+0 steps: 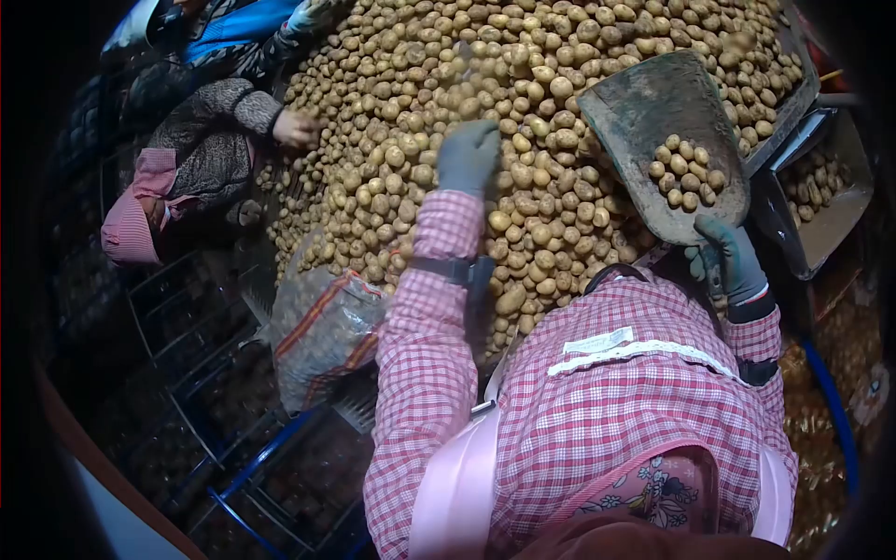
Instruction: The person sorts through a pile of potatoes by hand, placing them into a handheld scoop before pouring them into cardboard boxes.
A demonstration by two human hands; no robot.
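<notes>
My left hand [467, 157], in a grey glove, is over the pile of potatoes [373, 201] with its back toward me. Its fingers are turned away, so I cannot see whether they hold anything. Just beyond it, something blurred shows above the potatoes. At the right, my right hand [730, 259], gloved in grey-green, grips the near end of a worn, dirt-stained scoop [644, 112]. Several small potatoes [689, 171] lie together in the scoop near that hand.
Right of the scoop stands a grey bin [840, 229] with potatoes inside. A clear plastic sack with red-orange stripes [322, 345] sits left of my left arm. At the left, a co-worker in a pink cap [131, 229] reaches into the pile; another person's blue clothing [245, 28] shows beyond.
</notes>
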